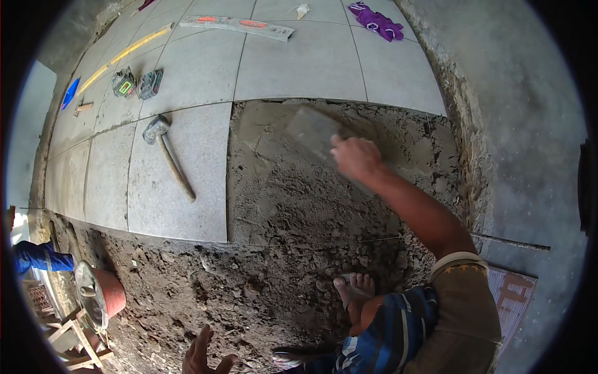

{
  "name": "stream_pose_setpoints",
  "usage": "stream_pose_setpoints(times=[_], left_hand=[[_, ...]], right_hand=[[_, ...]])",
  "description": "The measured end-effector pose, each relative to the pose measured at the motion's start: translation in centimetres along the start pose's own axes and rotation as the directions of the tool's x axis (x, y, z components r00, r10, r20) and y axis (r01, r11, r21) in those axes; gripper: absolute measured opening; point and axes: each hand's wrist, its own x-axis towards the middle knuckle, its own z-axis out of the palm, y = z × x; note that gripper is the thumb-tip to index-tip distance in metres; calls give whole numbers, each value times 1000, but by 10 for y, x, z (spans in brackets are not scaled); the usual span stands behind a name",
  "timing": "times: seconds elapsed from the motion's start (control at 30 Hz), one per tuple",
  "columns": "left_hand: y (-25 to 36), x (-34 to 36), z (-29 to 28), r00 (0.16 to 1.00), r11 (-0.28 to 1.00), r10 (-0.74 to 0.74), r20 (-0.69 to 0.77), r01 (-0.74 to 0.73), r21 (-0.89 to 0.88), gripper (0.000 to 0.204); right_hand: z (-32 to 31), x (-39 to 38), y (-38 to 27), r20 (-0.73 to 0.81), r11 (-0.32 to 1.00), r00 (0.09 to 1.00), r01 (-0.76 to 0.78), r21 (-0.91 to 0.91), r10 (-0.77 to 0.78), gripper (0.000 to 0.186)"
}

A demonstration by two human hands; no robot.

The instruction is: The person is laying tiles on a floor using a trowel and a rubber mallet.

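Two bare hands are showing, and only the right hand (356, 157) is holding a tool: its fingers are curling around the grip of a flat grey trowel (313, 128), whose edges are blurring. The trowel is lying against the grey mortar bed (293, 187), near that patch's twelve o'clock border, where a row of laid floor tiles (293, 62) is beginning. The key relation, as a judgement, is how blade and arm are lining up: from the right hand, the visible part of the blade is reaching toward ten o'clock, and its long axis seems to be running from between ten and eleven to between four and five, nearly continuing the line of the right forearm (423, 215). The left hand (202, 355) is resting well apart, with the trowel lying toward its one o'clock; its fingers are parting loosely and nothing is showing in its grasp, though the lower edge is cutting off part of the palm. Toward nine o'clock from the right hand, a mallet (172, 161) is lying on a pale tile (205, 149) that is bordering the mortar. Toward eight o'clock, far off, a red bucket (111, 293) is standing just beside another person's blue sleeve (42, 258).
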Motion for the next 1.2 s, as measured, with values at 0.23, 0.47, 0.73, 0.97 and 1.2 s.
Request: stream_pose_setpoints(times=[0.23,0.47,0.73,0.97,1.2], left_hand=[[-3,-27,1,998,997,-66,13,65,51,70],[-8,-46,6,985,985,-171,12,170,22,71],[-18,-54,3,989,991,-137,-62,137,-1,71],[-33,-54,5,966,965,-254,-35,256,59,71],[-30,-44,8,983,985,-162,-81,166,43,77]], right_hand=[[2,-41,66,-167,979,966,-180,99,195,36],[37,-21,40,-189,872,892,-323,368,410,36],[-3,-63,16,-50,929,953,-277,246,297,40],[-35,-42,-40,-55,924,997,76,374,-59,34],[-81,94,-114,27,958,974,217,189,-226,35]])
